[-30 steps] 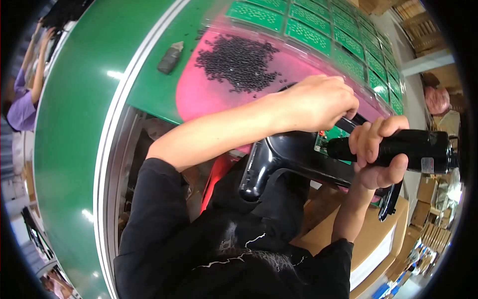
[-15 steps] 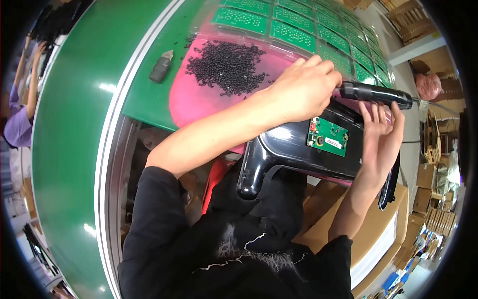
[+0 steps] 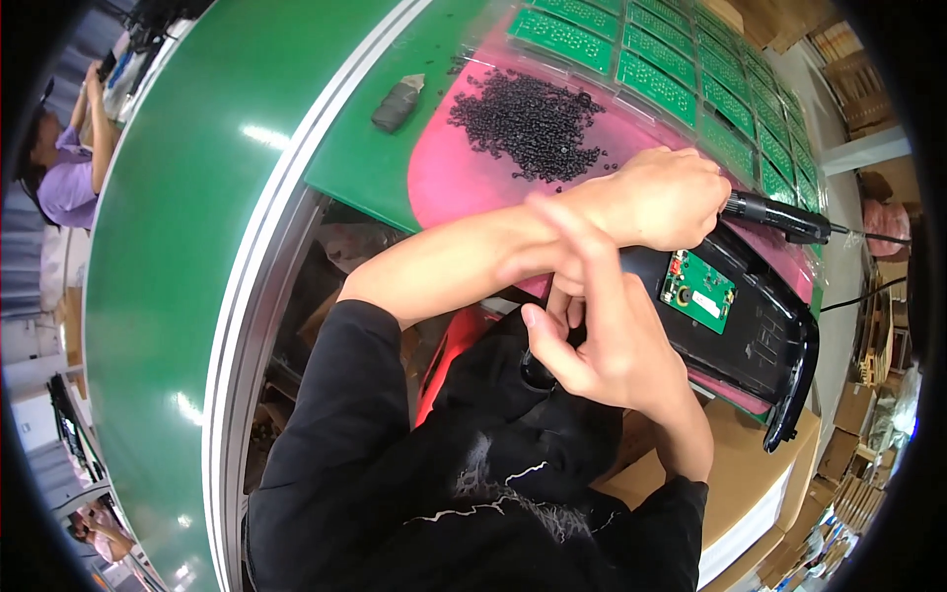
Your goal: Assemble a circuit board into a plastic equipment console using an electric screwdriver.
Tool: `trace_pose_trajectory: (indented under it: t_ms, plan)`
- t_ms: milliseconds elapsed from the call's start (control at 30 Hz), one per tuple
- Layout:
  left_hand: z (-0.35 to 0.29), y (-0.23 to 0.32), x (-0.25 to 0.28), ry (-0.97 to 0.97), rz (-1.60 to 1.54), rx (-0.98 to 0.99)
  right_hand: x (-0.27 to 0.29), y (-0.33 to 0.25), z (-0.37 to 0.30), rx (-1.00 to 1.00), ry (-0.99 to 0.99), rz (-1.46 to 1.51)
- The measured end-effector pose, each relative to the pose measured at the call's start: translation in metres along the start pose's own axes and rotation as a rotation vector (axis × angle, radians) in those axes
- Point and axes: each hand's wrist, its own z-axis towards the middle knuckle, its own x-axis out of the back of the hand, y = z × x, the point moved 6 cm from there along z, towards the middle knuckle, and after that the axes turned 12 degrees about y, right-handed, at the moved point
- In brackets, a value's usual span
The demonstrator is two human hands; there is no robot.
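Note:
My left hand (image 3: 681, 200) is closed round the end of a black electric screwdriver (image 3: 779, 217), which lies sideways with its cable running off to the right. Below it is a glossy black plastic housing (image 3: 760, 340), partly covered by my arm and hand. A small green circuit board (image 3: 698, 291) with a white label sits inside this housing. My right hand (image 3: 612, 331) is over the housing's left part, crossing under my left forearm. Its thumb and forefinger are stretched apart, somewhat blurred, and I see nothing held in it.
A pile of small black parts (image 3: 528, 123) lies on a pink mat (image 3: 439, 192). Beyond are clear trays of green circuit boards (image 3: 656, 87). A dark wrapped piece (image 3: 399, 103) rests on the green table (image 3: 345, 163). A cardboard box (image 3: 725, 454) stands at lower right; a person in purple (image 3: 69, 183) is far left.
My right hand has left the screwdriver and swung left and down, over the housing. My left hand still grips the screwdriver. The whole view has shifted, moving the table things rightward.

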Motion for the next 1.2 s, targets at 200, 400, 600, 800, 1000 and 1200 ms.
trace_pose_trajectory:
  t_ms: [200,400,600,800,1000,1200]
  plan:
    - [-0.006,-0.001,0.004,0.044,-0.006,-0.049,0.014,-0.011,0.006,0.093,0.181,0.253]
    - [-0.005,-0.002,0.003,0.059,0.042,-0.045,0.005,-0.014,0.005,0.158,0.165,0.03]
    - [-0.003,-0.003,-0.002,0.097,0.018,-0.065,-0.027,-0.028,0.024,0.242,-0.007,-0.185]
    - [-0.001,-0.002,-0.002,-0.019,0.032,-0.016,-0.007,-0.033,0.027,0.265,0.207,-0.179]
    - [-0.025,0.018,0.073,0.477,-0.071,-0.026,0.053,-0.021,-0.031,0.251,0.667,-0.042]
    - [-0.13,0.0,0.084,-0.063,0.236,0.489,0.097,-0.029,-0.069,0.119,0.155,-0.405]
